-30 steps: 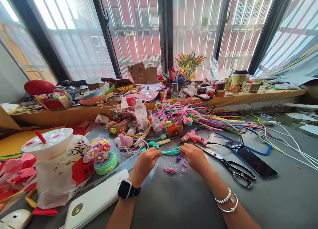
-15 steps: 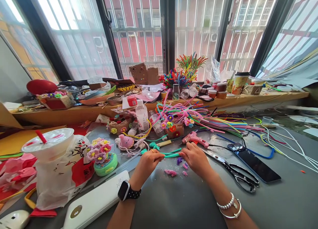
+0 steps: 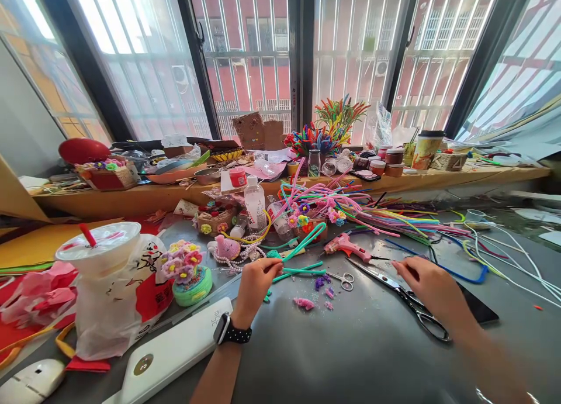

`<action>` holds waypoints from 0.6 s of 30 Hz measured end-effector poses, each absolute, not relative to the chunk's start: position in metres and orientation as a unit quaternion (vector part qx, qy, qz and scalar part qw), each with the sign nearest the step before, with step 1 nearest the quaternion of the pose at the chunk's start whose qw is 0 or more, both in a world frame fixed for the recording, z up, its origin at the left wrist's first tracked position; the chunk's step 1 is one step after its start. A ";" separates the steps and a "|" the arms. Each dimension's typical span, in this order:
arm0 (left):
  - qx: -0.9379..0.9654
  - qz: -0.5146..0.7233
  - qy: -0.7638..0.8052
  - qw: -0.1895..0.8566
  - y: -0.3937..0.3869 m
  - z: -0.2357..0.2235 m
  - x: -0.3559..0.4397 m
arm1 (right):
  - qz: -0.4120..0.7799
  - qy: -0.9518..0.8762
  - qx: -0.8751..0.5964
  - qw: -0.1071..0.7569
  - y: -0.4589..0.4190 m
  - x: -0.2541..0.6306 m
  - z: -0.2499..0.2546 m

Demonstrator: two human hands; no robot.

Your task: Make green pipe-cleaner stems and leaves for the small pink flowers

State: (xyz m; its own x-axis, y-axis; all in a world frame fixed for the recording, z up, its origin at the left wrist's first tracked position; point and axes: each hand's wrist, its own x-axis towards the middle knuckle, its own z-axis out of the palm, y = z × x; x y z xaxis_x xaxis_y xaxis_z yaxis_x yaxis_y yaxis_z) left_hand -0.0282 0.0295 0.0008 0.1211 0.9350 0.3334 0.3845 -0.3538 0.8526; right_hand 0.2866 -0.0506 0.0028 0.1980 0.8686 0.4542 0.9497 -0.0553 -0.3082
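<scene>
My left hand (image 3: 258, 284) pinches a green pipe cleaner (image 3: 309, 240) bent into a long loop that points up and to the right. Beneath it, other green pipe cleaner pieces (image 3: 302, 270) lie on the grey table. Small scissors (image 3: 346, 280) rest just right of those pieces. Over the large black-handled scissors (image 3: 385, 280), my right hand (image 3: 427, 287) hovers with fingers loosely stretched and nothing visible in them. Its forearm is smeared by motion. Purple fuzzy scraps (image 3: 321, 282) and a pink fuzzy scrap (image 3: 304, 303) lie between the hands.
A pink glue gun (image 3: 348, 246) lies behind the scissors, and a dark phone (image 3: 477, 304) is partly behind my right hand. Pipe cleaner bundles (image 3: 394, 216) spread at the back. On the left stand a pipe cleaner flower pot (image 3: 193, 284), a white power bank (image 3: 175, 348) and a bagged drink cup (image 3: 105, 299).
My right hand has let go of the green pipe cleaner and moved right, over the large scissors. My left hand now holds the bent loop raised. The small scissors have come into view.
</scene>
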 end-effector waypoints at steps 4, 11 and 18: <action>0.632 0.469 0.484 0.383 0.028 0.001 -0.025 | 0.068 -0.629 -0.762 0.139 -0.079 0.324 -0.017; 0.592 0.476 0.466 0.453 0.026 0.005 -0.020 | 0.109 -0.674 -0.724 0.101 -0.092 0.339 -0.031; 0.577 0.479 0.467 0.468 0.025 0.004 -0.017 | 0.183 -0.674 -0.706 0.116 -0.084 0.347 -0.030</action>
State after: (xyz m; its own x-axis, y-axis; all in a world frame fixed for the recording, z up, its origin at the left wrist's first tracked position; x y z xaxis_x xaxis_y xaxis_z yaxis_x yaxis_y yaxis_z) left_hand -0.0172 0.0250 0.0045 0.1038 0.9877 0.1166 0.0912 -0.1262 0.9878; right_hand 0.3474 -0.0844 -0.0301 0.0233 0.9946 -0.1013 0.9094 -0.0632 -0.4111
